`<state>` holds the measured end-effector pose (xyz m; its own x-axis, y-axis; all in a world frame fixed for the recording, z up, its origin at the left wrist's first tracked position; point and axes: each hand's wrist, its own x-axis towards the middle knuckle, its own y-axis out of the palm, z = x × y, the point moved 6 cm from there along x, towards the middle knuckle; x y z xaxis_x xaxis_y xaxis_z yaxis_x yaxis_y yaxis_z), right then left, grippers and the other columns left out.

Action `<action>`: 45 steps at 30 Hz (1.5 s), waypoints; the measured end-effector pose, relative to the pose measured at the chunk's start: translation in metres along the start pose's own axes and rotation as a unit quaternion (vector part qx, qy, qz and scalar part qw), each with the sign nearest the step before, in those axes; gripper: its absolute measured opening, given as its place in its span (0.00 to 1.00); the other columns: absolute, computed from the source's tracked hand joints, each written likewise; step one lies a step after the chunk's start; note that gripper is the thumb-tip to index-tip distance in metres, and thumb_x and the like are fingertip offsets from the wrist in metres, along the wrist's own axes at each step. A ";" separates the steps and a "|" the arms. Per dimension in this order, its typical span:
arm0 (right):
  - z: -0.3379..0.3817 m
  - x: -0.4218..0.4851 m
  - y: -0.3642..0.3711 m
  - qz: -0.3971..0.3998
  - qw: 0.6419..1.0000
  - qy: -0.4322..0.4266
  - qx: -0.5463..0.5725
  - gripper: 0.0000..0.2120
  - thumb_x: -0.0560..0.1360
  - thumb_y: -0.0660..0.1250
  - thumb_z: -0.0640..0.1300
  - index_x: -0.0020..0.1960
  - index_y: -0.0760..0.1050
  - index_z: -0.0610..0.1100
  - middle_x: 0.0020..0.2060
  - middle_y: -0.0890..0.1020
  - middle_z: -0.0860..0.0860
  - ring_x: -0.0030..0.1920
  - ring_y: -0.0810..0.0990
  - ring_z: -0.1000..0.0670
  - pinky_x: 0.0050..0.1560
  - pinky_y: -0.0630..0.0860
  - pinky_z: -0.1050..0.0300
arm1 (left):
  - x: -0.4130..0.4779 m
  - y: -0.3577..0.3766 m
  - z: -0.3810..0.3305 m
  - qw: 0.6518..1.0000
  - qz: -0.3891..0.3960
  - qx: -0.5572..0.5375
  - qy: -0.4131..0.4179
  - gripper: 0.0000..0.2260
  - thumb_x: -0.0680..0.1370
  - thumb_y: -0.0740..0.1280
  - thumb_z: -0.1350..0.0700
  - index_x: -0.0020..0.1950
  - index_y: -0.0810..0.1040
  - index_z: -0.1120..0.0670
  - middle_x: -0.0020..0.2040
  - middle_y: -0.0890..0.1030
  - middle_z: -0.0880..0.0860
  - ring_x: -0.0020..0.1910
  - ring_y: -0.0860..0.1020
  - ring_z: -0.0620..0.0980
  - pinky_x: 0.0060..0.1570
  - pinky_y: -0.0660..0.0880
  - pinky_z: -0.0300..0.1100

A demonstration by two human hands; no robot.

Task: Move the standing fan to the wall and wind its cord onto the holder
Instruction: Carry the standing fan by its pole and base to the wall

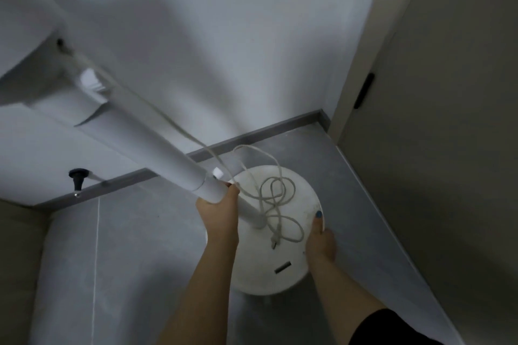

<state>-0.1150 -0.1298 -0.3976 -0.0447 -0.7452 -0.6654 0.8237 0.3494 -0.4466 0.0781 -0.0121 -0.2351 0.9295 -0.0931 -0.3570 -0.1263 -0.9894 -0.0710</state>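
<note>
The white standing fan rises toward me, its pole (145,145) running up to the blurred head at the top left. Its round white base (280,269) stands on the grey floor close to the white wall (224,36). My left hand (218,213) grips the lower pole just below the joint. My right hand (321,241) holds the right rim of the base, thumb on top. The white cord (276,193) lies in loose loops on the base, its plug (274,239) near the front. One strand runs up along the pole.
A grey baseboard (252,137) lines the foot of the wall. A black doorstop (78,176) sticks out low on the wall at the left. A beige door or cabinet panel (434,148) with a dark handle slot closes off the right side.
</note>
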 end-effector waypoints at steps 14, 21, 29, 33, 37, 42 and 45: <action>0.053 -0.061 -0.035 -0.047 0.941 -0.288 -0.171 0.31 0.79 0.54 0.57 0.78 0.48 0.51 0.77 0.54 0.48 0.76 0.59 0.44 0.69 0.67 0.48 | -0.023 -0.049 -0.033 0.993 -0.058 -0.094 -0.049 0.10 0.71 0.69 0.69 0.36 0.76 0.56 0.37 0.76 0.51 0.38 0.75 0.48 0.42 0.73 0.42; 0.066 -0.083 -0.042 -0.046 0.923 -0.316 -0.214 0.29 0.79 0.53 0.57 0.78 0.49 0.52 0.73 0.62 0.47 0.68 0.70 0.44 0.63 0.73 0.50 | -0.043 -0.052 -0.067 0.991 -0.049 -0.120 -0.022 0.11 0.71 0.68 0.71 0.41 0.76 0.54 0.39 0.78 0.51 0.39 0.77 0.46 0.40 0.73 0.38; 0.100 -0.169 -0.114 -0.072 0.912 -0.299 -0.271 0.29 0.80 0.53 0.55 0.78 0.49 0.51 0.71 0.65 0.44 0.62 0.75 0.43 0.58 0.76 0.51 | -0.113 -0.064 -0.166 0.997 -0.027 -0.067 -0.038 0.10 0.71 0.70 0.68 0.40 0.75 0.53 0.38 0.76 0.50 0.38 0.75 0.46 0.38 0.72 0.38; 0.113 -0.233 -0.155 -0.091 0.898 -0.307 -0.302 0.27 0.80 0.60 0.50 0.76 0.59 0.44 0.71 0.68 0.39 0.63 0.74 0.38 0.57 0.76 0.47 | -0.157 -0.081 -0.224 0.998 -0.022 -0.027 -0.056 0.11 0.70 0.70 0.67 0.35 0.73 0.54 0.35 0.74 0.51 0.36 0.73 0.47 0.38 0.71 0.39; 0.111 -0.297 -0.185 -0.064 0.864 -0.326 -0.378 0.25 0.79 0.52 0.51 0.72 0.64 0.40 0.69 0.68 0.35 0.63 0.74 0.34 0.55 0.78 0.43 | -0.200 -0.105 -0.275 0.998 -0.002 0.008 -0.069 0.11 0.71 0.70 0.67 0.35 0.74 0.54 0.36 0.74 0.51 0.36 0.73 0.47 0.38 0.72 0.39; 0.109 -0.378 -0.226 -0.061 0.888 -0.294 -0.348 0.25 0.81 0.51 0.51 0.75 0.58 0.43 0.73 0.62 0.37 0.67 0.70 0.36 0.61 0.76 0.44 | -0.256 -0.136 -0.335 0.997 0.019 0.032 -0.067 0.12 0.71 0.70 0.68 0.35 0.73 0.53 0.36 0.74 0.50 0.36 0.73 0.47 0.38 0.72 0.38; 0.107 -0.431 -0.258 -0.044 0.905 -0.244 -0.345 0.27 0.82 0.50 0.50 0.78 0.45 0.47 0.77 0.49 0.42 0.72 0.61 0.41 0.69 0.67 0.49 | -0.292 -0.156 -0.370 0.996 0.053 0.036 -0.062 0.11 0.71 0.70 0.68 0.34 0.74 0.54 0.35 0.74 0.51 0.36 0.73 0.47 0.38 0.72 0.38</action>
<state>-0.2482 0.0403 0.0678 0.3002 -0.8911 -0.3405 0.2721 0.4221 -0.8648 -0.0455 0.1286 0.2254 0.8602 -0.1772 -0.4782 -0.2500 -0.9638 -0.0926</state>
